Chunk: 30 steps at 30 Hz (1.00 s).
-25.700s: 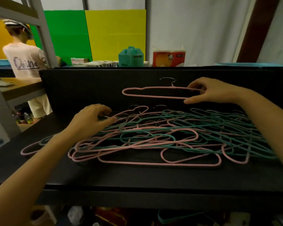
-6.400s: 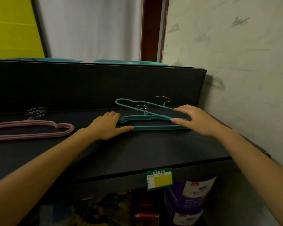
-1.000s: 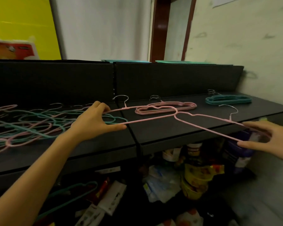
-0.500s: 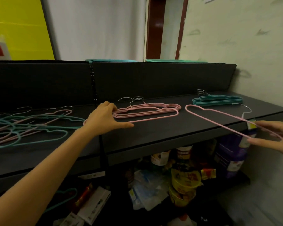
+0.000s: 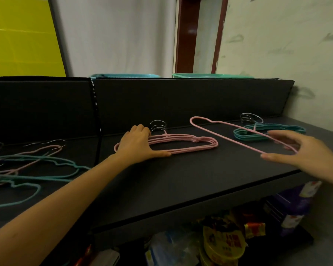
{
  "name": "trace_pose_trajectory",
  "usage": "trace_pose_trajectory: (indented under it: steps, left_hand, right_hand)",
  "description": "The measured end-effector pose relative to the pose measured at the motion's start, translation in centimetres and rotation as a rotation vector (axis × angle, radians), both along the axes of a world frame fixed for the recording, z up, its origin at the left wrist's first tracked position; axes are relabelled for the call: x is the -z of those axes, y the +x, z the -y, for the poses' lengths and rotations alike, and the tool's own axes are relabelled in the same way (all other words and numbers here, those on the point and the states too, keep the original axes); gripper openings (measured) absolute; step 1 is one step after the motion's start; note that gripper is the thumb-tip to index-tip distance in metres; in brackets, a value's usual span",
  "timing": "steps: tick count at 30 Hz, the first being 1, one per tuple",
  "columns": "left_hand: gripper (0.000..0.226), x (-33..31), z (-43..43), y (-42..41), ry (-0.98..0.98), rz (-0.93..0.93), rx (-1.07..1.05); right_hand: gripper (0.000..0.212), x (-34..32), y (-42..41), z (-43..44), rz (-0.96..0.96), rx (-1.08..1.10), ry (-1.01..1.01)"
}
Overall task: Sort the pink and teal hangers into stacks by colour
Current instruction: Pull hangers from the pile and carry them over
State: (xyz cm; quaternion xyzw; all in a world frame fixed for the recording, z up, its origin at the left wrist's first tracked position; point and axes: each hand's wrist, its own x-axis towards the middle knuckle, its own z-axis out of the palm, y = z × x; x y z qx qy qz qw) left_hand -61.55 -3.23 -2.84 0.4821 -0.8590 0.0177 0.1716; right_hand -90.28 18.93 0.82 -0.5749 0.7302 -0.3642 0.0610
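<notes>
The single pink hanger (image 5: 219, 131) is raised above the shelf (image 5: 181, 179) and tilted, its rounded left end highest. It lies between the pink stack (image 5: 190, 144) and the teal stack (image 5: 267, 132), and its long bars cross in front of the teal stack.

Right hand (image 5: 296, 148): fingers spread wide, with the hanger's right end held between thumb and fingers. The hand is blurred, so the exact contact points cannot be told.

Left hand (image 5: 138, 143): laid over the left end of the pink stack, with the fingers reaching toward the metal hooks (image 5: 158, 126) and the thumb stretched along the front bar. It grips nothing.

Both stacks lie flat near the shelf's back panel (image 5: 181, 100), hooks toward the panel, well apart from each other. The unsorted heap (image 5: 27, 166) of pink and teal hangers lies on the shelf section to the left. Packaged goods (image 5: 223, 244) sit below the shelf.
</notes>
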Motion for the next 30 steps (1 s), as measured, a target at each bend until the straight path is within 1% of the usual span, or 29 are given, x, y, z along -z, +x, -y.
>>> trace_pose_trajectory:
  steps: [2, 6, 8, 10, 12, 17, 20, 22, 24, 25, 27, 30]
  left_hand:
    - [0.090, 0.3, 0.8, -0.5, 0.007, 0.002, -0.019]
    - [0.091, 1.0, 2.0, -1.2, 0.043, -0.002, -0.035]
    - [0.092, 1.3, 2.1, -1.4, 0.051, 0.001, -0.030]
    - [0.092, 1.5, 2.0, -1.5, 0.015, 0.013, -0.027]
    - [0.092, 1.6, 1.8, -1.6, -0.012, 0.019, -0.030]
    - [0.091, 1.3, 1.3, -1.5, 0.019, 0.027, -0.046]
    - [0.091, 0.8, 0.7, -0.7, 0.082, 0.062, -0.053]
    - [0.091, 0.2, 0.2, 1.0, 0.195, 0.057, -0.041]
    - [0.085, -0.6, -0.4, 3.2, 0.277, 0.039, -0.040]
    - [0.078, -0.9, -0.7, 4.4, 0.287, 0.040, -0.050]
    - [0.062, -1.4, -1.4, 6.3, 0.260, 0.038, -0.085]
    - [0.042, -1.7, -2.3, 7.7, 0.158, -0.019, -0.135]
  right_hand:
    - [0.096, -0.2, -0.1, 1.2, -0.001, -0.026, -0.012]
    - [0.090, -0.3, -0.9, 3.5, -0.012, -0.054, -0.015]
    - [0.096, -0.2, -1.2, 4.6, -0.018, -0.070, -0.013]
    - [0.103, -0.1, -1.5, 5.9, -0.020, -0.092, -0.012]
    - [0.105, 0.1, -1.5, 7.1, -0.007, -0.118, -0.009]
    - [0.108, 0.6, -0.8, 9.7, -0.022, -0.235, 0.021]
    - [0.101, 0.6, -0.1, 11.4, -0.020, -0.339, 0.077]
    - [0.089, 0.5, 0.5, 12.6, -0.061, -0.381, 0.098]
    - [0.079, 0.5, 1.3, 13.8, -0.115, -0.411, 0.098]
    - [0.077, 0.5, 1.7, 14.5, -0.133, -0.428, 0.103]
    - [0.075, 0.9, 2.6, 15.7, -0.148, -0.468, 0.129]
    - [0.075, 1.7, 3.7, 17.1, -0.200, -0.523, 0.177]
